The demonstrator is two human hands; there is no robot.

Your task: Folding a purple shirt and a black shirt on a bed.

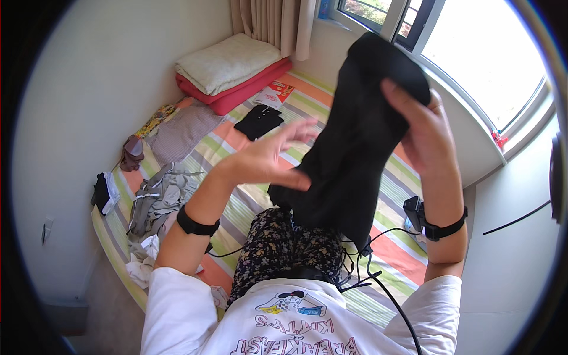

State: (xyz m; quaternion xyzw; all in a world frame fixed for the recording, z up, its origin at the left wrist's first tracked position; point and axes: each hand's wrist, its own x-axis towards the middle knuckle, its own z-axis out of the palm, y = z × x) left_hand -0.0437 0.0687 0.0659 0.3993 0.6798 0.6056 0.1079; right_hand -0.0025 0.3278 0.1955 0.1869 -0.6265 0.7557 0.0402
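Observation:
A folded black garment (355,142) hangs in the air in front of me, its exact kind not clear. My right hand (423,121) grips its upper right edge, thumb on the near face and fingers behind. My left hand (272,157) is beside its lower left part, fingers spread, thumb close to or touching the cloth; motion smears it a little. Beyond my left hand a folded black piece of clothing (258,122) lies on the striped bed sheet (228,145).
Loose grey and white clothes (163,198) lie at the bed's left. Behind them are a checked cloth pillow (184,131) and a white quilt (229,62) on red bedding (222,105). Black cables (373,275) run by my right side. A window (482,59) is at the right.

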